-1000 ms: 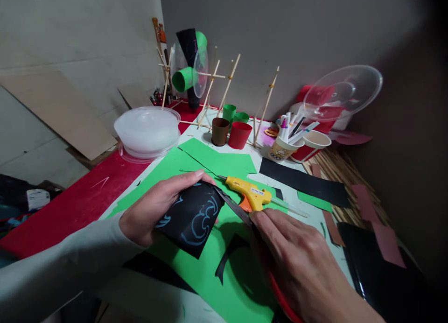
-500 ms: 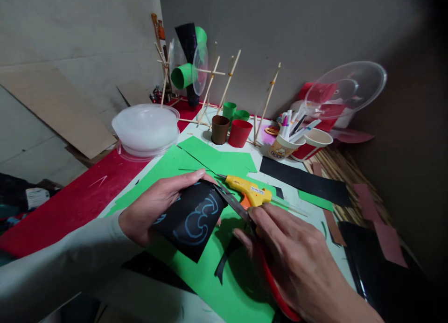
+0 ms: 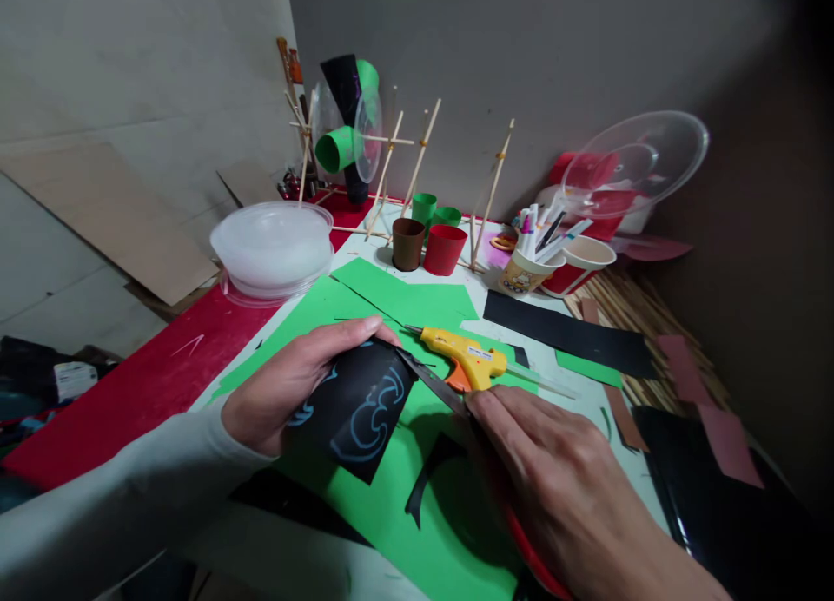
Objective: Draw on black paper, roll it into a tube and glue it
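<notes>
My left hand [image 3: 293, 375] is closed on a bent piece of black paper [image 3: 358, 410] marked with curling blue lines, its thumb along the top edge. In my right hand [image 3: 553, 462] are red-handled scissors [image 3: 433, 384], their blades at the paper's upper right edge. The fingers hide most of the handles. A thin curved black scrap [image 3: 426, 479] lies below the blades on a green sheet [image 3: 391, 531]. Just beyond the scissors rests a yellow glue gun [image 3: 466, 353] with an orange trigger and a clear stick in its back.
Behind stand a brown cup [image 3: 407, 245], a red cup [image 3: 446, 250], green cups and a stick frame [image 3: 423, 158]. Clear plastic bowls [image 3: 274, 249] are stacked left. To the right are a pen cup [image 3: 529, 271], black strips [image 3: 566, 332] and thin sticks [image 3: 642, 310].
The black paper has turned slightly in my left hand, so its blue marks sit a little differently. The scissor blades remain at its edge. The view has shifted slightly.
</notes>
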A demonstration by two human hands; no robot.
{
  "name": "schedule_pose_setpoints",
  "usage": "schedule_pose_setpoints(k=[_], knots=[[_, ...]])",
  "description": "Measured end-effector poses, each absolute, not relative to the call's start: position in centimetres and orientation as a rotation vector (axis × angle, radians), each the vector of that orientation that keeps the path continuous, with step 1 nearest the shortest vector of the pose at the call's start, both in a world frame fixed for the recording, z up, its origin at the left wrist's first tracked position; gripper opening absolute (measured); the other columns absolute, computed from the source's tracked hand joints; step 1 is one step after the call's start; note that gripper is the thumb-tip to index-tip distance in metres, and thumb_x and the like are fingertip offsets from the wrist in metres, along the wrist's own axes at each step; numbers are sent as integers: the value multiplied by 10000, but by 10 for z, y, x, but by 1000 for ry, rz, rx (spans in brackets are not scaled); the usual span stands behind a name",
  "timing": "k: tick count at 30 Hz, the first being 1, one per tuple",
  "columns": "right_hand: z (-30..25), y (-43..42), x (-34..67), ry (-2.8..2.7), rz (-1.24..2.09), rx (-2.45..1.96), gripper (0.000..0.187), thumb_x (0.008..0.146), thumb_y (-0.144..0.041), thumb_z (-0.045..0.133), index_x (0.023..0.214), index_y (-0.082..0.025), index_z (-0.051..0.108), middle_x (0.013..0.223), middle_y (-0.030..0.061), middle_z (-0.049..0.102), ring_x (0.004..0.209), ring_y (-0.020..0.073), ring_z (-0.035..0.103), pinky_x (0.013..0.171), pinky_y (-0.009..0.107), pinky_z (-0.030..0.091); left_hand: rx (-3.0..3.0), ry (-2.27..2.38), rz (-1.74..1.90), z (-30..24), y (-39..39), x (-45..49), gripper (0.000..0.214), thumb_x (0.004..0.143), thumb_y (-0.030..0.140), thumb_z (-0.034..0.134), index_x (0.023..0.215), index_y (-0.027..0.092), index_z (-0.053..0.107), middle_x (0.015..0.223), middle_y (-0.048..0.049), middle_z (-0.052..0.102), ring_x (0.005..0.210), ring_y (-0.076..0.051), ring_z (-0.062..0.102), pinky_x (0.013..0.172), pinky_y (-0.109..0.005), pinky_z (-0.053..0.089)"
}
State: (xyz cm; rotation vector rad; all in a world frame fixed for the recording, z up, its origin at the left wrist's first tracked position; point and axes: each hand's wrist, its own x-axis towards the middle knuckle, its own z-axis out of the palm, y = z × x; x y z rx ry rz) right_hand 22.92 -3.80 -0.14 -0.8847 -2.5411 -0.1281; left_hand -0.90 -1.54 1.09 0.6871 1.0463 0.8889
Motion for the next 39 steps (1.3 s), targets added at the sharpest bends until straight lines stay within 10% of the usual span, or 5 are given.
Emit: schedule_pose_setpoints(k=[20,39], knots=[[-4,-34,227,-2366,222,-999,148,986,-252,600,854,-196,562,742,8,575,584,138,521,524,258,365,839,1008,922,11,-13,-14,408,718,516,852,891,165,736,764,-20,724,612,-118,614,525,-177,521],[-2,-38,226,-2428,235,-872,111,971,-240,642,891,-185,589,766,4,581,642,135,522,528,258,342,635,890,910,17,-15,-16,475,768,485,814,1080,138,726,964,-124,801,798,-179,750,723,-226,588]])
